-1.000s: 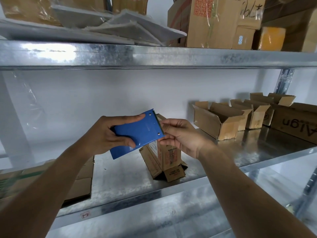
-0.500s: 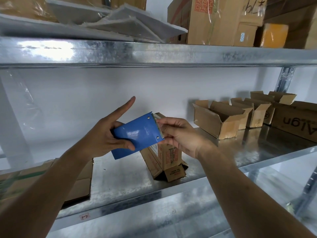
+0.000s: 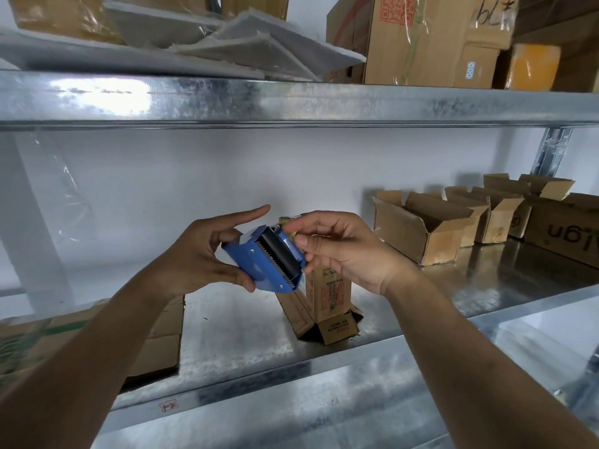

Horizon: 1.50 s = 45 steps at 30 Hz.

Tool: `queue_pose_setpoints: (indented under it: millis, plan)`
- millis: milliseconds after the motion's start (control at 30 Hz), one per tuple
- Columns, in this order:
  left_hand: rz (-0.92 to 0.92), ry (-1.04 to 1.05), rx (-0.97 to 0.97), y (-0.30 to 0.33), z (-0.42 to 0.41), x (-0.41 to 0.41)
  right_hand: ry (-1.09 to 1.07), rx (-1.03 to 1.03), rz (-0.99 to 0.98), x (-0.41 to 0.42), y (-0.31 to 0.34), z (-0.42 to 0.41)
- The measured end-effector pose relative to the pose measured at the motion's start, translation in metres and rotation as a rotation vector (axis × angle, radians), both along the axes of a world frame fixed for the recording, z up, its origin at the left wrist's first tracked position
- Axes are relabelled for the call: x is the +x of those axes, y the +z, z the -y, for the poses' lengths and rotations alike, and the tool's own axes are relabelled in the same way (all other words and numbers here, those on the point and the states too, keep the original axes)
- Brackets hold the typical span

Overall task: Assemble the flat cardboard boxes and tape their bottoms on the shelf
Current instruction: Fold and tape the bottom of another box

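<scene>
Nearest the camera, both forearms reach over the front lip of the metal shelf (image 3: 227, 345). The left hand (image 3: 197, 257) grasps the blue tape dispenser (image 3: 259, 264), thumb under its body and fingers curled behind it, with the index finger pointing straight out above. The dispenser is held in the air above the shelf, its toothed cutter and dark roller facing the camera. The right hand (image 3: 343, 251) is at the dispenser's right end, its thumb and fingertips closed at the roller end; whether a tape end lies between them cannot be told.

Directly behind and below the hands, a small cardboard box (image 3: 327, 303) stands tilted on the shelf deck, printed sides showing and its lower flaps splayed against the metal. Its interior is not visible.

At the left, flat cardboard sheets (image 3: 158, 345) lie on the deck, partly hidden by the left forearm.

Further back on the right, a row of assembled boxes (image 3: 421, 234) rests on the same deck with top flaps standing open. What shows of the nearest box's interior is bare cardboard. Beside the row sits a larger printed carton (image 3: 564, 231), contents not visible.

Farthest, the upper shelf (image 3: 291, 102) carries grey padded sheets (image 3: 246, 50) at left and taped cartons (image 3: 421, 37) at right, all closed.
</scene>
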<state>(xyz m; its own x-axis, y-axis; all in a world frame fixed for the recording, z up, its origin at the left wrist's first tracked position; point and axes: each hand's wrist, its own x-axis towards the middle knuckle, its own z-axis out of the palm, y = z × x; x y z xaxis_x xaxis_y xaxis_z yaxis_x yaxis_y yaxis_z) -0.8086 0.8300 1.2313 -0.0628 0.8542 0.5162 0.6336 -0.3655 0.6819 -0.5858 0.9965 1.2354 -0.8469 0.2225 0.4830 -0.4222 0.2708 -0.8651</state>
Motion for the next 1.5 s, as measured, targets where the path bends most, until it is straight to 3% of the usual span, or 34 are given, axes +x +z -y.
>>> queue_pose_setpoints:
  millis: [233,333,500,567,667,800,967,1100,1267,1500]
  plan:
    - [-0.023,0.120,0.077,-0.005,-0.001,0.002,-0.379,0.249,-0.048,-0.006,0.003,0.015]
    - [-0.017,0.146,0.083,-0.008,0.002,-0.004,-0.441,0.327,-0.066,-0.008,0.002,0.018]
    - [-0.024,0.154,0.093,-0.006,0.007,0.001,-0.542,0.855,-0.044,-0.006,0.012,0.020]
    - [-0.025,0.166,0.116,-0.002,0.010,0.005,-0.576,0.928,0.000,-0.007,0.016,0.021]
    - [-0.029,0.181,0.163,0.003,0.014,0.008,-0.597,0.874,0.033,-0.006,0.016,0.019]
    - [-0.036,0.163,0.209,0.005,0.017,0.007,-0.467,0.552,0.157,-0.008,0.011,0.023]
    - [-0.060,0.138,0.189,0.003,0.019,0.004,-0.443,0.353,0.023,-0.011,0.007,0.024]
    - [-0.088,0.166,0.152,-0.001,0.019,0.002,-0.537,0.383,-0.028,-0.010,0.002,0.026]
    - [-0.076,0.196,0.122,-0.006,0.016,0.003,-0.722,0.634,-0.039,-0.015,-0.004,0.030]
    - [-0.075,0.199,0.091,0.007,0.012,0.011,-0.878,0.547,-0.089,-0.017,-0.007,0.035]
